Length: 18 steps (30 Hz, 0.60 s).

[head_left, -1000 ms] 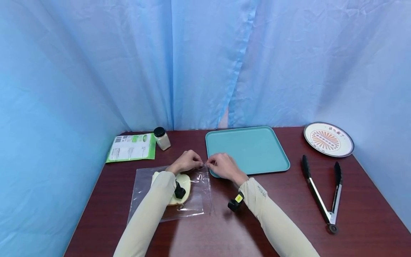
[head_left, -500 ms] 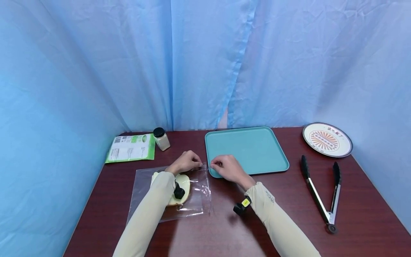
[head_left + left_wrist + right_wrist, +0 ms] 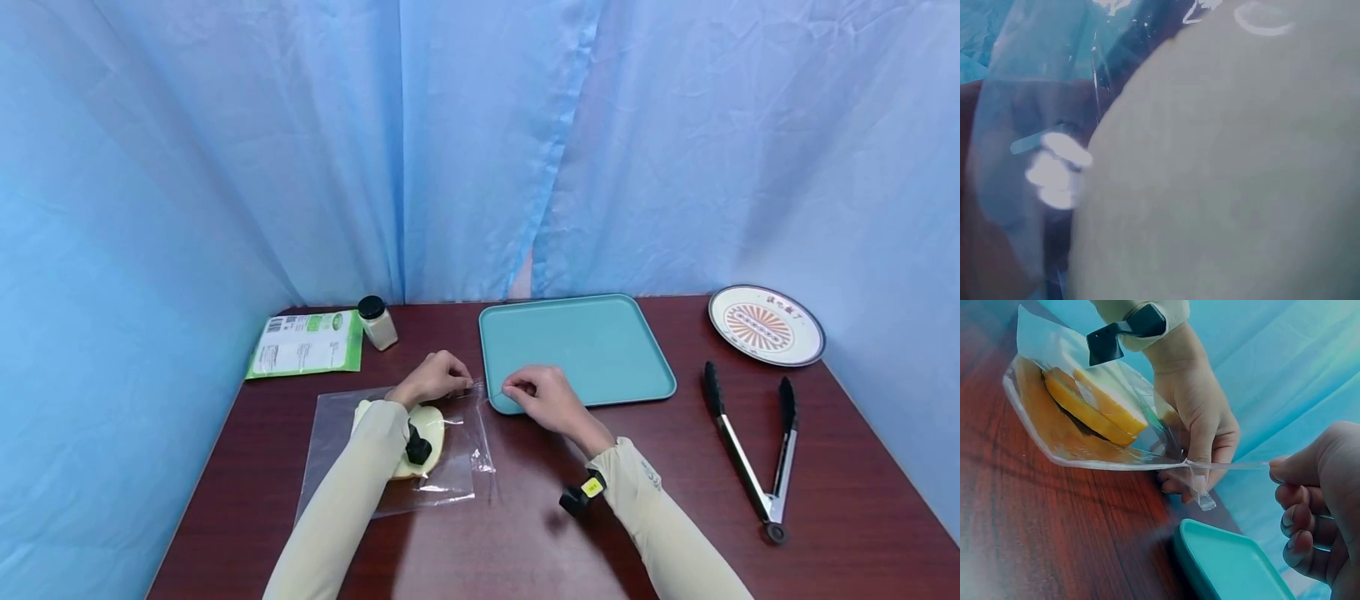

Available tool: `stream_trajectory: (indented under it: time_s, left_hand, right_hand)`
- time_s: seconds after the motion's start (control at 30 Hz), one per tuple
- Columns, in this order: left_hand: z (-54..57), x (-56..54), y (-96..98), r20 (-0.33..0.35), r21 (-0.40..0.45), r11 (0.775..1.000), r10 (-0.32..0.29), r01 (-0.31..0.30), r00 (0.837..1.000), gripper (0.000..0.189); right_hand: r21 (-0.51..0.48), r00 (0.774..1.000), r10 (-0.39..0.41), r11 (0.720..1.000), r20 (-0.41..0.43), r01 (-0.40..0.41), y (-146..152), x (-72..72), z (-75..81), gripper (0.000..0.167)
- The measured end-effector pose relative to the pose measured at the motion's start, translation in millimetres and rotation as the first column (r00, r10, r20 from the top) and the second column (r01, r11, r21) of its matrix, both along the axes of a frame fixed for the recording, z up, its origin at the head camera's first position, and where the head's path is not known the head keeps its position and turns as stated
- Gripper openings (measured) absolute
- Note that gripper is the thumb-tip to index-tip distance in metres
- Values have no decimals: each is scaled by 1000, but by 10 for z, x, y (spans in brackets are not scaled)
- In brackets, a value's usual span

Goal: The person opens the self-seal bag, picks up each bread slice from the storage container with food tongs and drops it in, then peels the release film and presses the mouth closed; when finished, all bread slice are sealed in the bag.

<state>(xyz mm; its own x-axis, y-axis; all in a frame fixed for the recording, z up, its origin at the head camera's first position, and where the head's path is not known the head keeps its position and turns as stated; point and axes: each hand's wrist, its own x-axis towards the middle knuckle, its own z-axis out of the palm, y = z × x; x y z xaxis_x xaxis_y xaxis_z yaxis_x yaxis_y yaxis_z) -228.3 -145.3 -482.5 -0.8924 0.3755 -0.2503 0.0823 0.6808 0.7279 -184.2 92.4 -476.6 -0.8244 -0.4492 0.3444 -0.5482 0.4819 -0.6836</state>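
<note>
A clear plastic bag (image 3: 459, 475) lies flat on the table's left half, with pale bread slices (image 3: 431, 427) inside. In the right wrist view, the bread's crust (image 3: 1085, 412) shows through the film near the bag's edge. My left hand (image 3: 437, 377) pinches the bag's far right corner between thumb and fingers. A short way to the right, my right hand (image 3: 547, 402) pinches the end of a thin clear strip (image 3: 1235, 465), which stretches taut from that corner. The left wrist view is mostly filled by blurred bread (image 3: 1222, 175) behind plastic; no fingers show clearly there.
Behind the right hand lies a teal tray (image 3: 585, 350). Tongs (image 3: 757, 492) and a patterned plate (image 3: 765, 325) are at the right. A black-lidded jar (image 3: 378, 323) and a green-and-white packet (image 3: 306, 345) stand at the back left, before blue curtains (image 3: 480, 150).
My right hand has drawn away to the right and slightly nearer me, stretching the thin strip out from the bag's corner. The left hand has stayed in place.
</note>
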Motion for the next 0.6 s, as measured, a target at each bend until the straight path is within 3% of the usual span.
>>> stream_trajectory:
  time_s: [0.6]
  left_hand:
    - [-19,0,-1,-16,6,1000,-20,20,1000,13]
  right_hand:
    - [-124,997,1,992,-76,-10,202,216,86,6]
